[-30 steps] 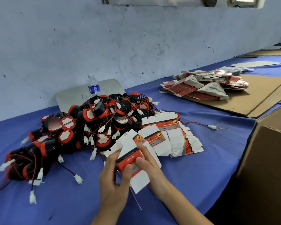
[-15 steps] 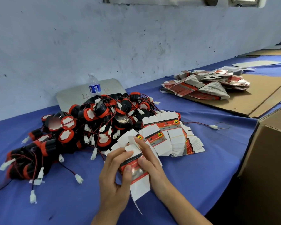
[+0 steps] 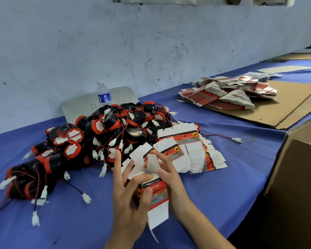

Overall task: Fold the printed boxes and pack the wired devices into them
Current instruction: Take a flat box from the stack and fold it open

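**Ana:** Both hands are on one printed box [image 3: 152, 193], held just above the bench [image 3: 223, 191] at about six o'clock. The left hand [image 3: 129, 200] grips its printed side, thumb pressed on the red panel, fingers spread behind. The right hand [image 3: 169, 177] curls round the far side, fingertips at the white top flaps.

**Ben:** How would you judge it handles?

**Ana:** Thin card, very light, springy at the creases. It should crush easily if squeezed mid-panel, so I'd hold it by the corner edges and push the flaps at their fold lines. The bottom flap hangs loose, not yet tucked.

**Ben:** And the devices?

**Ana:** A heap of wired devices [image 3: 90, 139] at ten o'clock of the hands: black round bodies, red rims, thin wires ending in white plugs. The bodies look hard and easy to grip; the wires are tangled, so one lifted by its lead would probably drag others along. Take the body.

**Ben:** More boxes?

**Ana:** A fanned stack of flat boxes [image 3: 192, 151] at one o'clock, touching the heap.

**Ben:** The surroundings?

**Ana:** Blue cloth covers the bench, running along a scuffed pale wall [image 3: 151, 47]. A water bottle [image 3: 104, 92] stands at twelve o'clock, behind the heap. A further pile of flat boxes [image 3: 228, 94] lies on cardboard [image 3: 285, 105] at two o'clock, and a brown carton [image 3: 298, 168] sits at three.
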### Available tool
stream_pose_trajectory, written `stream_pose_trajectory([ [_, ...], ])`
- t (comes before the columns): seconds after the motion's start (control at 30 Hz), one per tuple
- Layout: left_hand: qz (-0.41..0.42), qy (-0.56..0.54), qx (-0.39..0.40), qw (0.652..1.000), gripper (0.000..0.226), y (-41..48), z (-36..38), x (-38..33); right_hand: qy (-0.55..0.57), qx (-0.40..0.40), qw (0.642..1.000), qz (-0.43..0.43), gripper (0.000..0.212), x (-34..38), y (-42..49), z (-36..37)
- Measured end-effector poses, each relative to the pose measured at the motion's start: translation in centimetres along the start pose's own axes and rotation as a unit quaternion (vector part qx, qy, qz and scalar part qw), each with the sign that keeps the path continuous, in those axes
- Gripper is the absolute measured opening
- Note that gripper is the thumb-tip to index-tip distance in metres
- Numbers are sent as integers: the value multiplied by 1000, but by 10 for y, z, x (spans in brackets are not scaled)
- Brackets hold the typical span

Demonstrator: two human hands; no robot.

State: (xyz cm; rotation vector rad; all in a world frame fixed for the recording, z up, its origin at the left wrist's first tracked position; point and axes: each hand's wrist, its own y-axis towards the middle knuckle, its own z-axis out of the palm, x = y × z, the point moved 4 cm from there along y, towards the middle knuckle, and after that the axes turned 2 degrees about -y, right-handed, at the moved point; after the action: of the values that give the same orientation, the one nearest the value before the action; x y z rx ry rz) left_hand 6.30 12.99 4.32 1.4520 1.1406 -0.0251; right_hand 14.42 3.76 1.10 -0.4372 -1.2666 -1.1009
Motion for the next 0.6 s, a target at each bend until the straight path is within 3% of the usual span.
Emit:
stream_pose_trajectory([
  [0.17,-19,9,12,1000,26,5,-1,1,9,4,1000,11,49,-1,0,3],
  [0.6,-16,3,17,1000,22,4,-5,5,-31,10,999,0,34,5,-6,7],
])
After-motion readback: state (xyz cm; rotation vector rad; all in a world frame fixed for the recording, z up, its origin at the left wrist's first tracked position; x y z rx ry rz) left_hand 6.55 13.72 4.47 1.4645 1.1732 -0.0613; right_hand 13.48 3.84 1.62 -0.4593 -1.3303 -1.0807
